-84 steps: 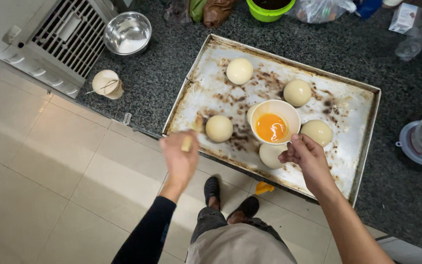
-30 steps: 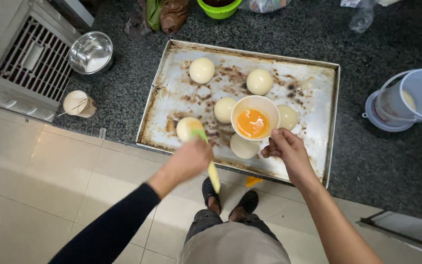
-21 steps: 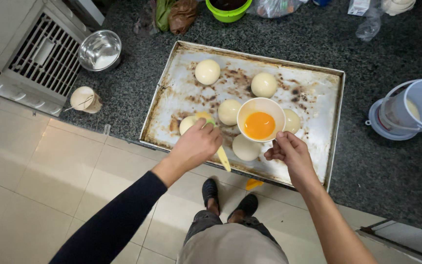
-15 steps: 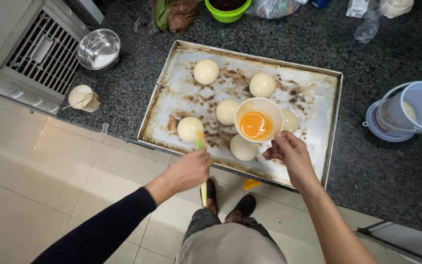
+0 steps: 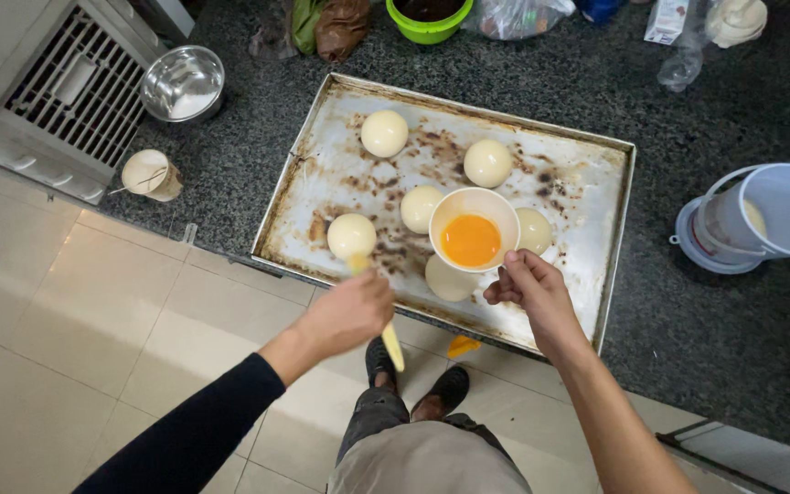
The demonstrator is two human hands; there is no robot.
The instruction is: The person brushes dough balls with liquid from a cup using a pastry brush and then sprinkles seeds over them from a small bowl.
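The left hand [image 5: 349, 311] is closed around a yellow-handled brush [image 5: 378, 316]. The brush's long axis runs from lower right to upper left: the handle end points down toward the floor and the bristle end sits at the near edge of the baking tray [image 5: 596, 265]. The tip lies just short of the nearest dough ball [image 5: 351, 235], which is directly above the left hand in the frame. I cannot tell whether the bristles touch it.

The right hand [image 5: 528, 291] grips the lower rim of a small white bowl [image 5: 474, 230] of orange beaten egg, held over the centre of the tray. The two hands are apart, with the left plainly nearer the dough ball. Other dough balls sit further up the tray at its centre and upper part, partly hidden by the bowl.

Packages and containers, by place:
- Upper right of the frame: a small white carton [image 5: 662, 20] with coloured print, beside a clear plastic bag and bottle.
- Top centre: a green bowl [image 5: 430, 16] with dark contents.
- Right edge: a pale blue lidded pail [image 5: 765, 220].
- Upper left: a steel bowl [image 5: 182, 82] and, below it, a paper cup [image 5: 150, 174].
- Far left: a white grilled appliance [image 5: 57, 91].

All stand on the dark speckled counter [image 5: 733, 348]. No signs are visible.
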